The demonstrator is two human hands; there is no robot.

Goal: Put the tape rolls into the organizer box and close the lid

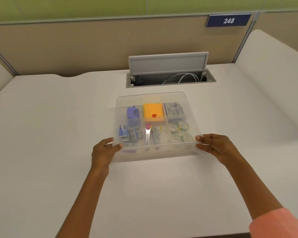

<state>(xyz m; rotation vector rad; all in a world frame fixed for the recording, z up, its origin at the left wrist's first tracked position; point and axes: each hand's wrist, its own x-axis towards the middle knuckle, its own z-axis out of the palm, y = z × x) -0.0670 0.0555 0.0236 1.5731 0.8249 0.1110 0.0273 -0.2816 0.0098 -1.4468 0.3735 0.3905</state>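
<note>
Left hand point(104, 150) grips the near-left corner of the clear lid point(155, 107), thumb on top of the rim, fingers curled under the edge. Right hand point(213, 146) grips the near-right corner of the same lid, thumb on top, fingers wrapped beneath. The lid lies over the organizer box point(155, 154), which sits on the white desk point(58, 126) between the two hands; the near edge of the lid appears raised slightly above the box's front wall, so whether it is fully seated cannot be told. Tape rolls point(179, 132) lie inside the box, in the near-right compartment, just left of and beyond the right thumb, seen through the lid; four rolls, clear with green-patterned cores. Beyond them, in the far-right compartment, a grey printed packet point(174, 111). Midway between the hands, in the near-centre compartment, metal clips point(152, 134); beyond these an orange sticky-note pad point(153, 111) with a red dot on it. Just right of and beyond the left thumb, small blue and grey staple boxes point(127, 133); beyond these a purple object point(132, 113), identity unclear. Well beyond both hands, an open cable hatch point(169, 73) in the desk with a white cable inside. Right forearm ends in a pink sleeve point(279, 224).
</note>
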